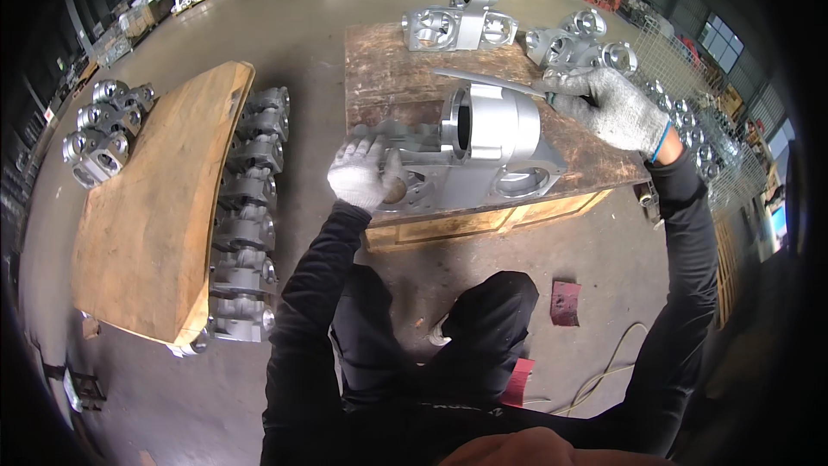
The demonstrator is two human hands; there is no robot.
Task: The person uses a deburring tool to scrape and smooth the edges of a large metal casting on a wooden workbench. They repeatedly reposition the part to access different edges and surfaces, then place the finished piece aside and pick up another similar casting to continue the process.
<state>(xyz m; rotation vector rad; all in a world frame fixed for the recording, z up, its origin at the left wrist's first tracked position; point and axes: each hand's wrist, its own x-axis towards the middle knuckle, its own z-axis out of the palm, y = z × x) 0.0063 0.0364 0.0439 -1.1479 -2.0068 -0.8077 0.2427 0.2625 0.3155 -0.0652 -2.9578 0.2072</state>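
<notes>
Here I am at the wooden bench (371, 60), with a silver metal casting (509, 125) lying along its near edge, its round collar standing up toward the right. My gloved right hand (608, 103) is on the right, fingers clamped around the dark handle of a long grey tool (492, 80). The blade points left, passing by the collar's upper edge; whether it touches the metal, I can't tell. Over on the left, my gloved left hand (360, 171) is at the casting's left end, thumb apart from the fingers; how firmly they press or grip, I can't tell.

Farther across the bench sits a second casting (457, 22), with another casting (578, 43) to its right at the far corner. Away to my left there's a wooden board (155, 207), with a row of castings (246, 229) along its right side. Down on the floor, right of my knees, lies a red piece (566, 304).
</notes>
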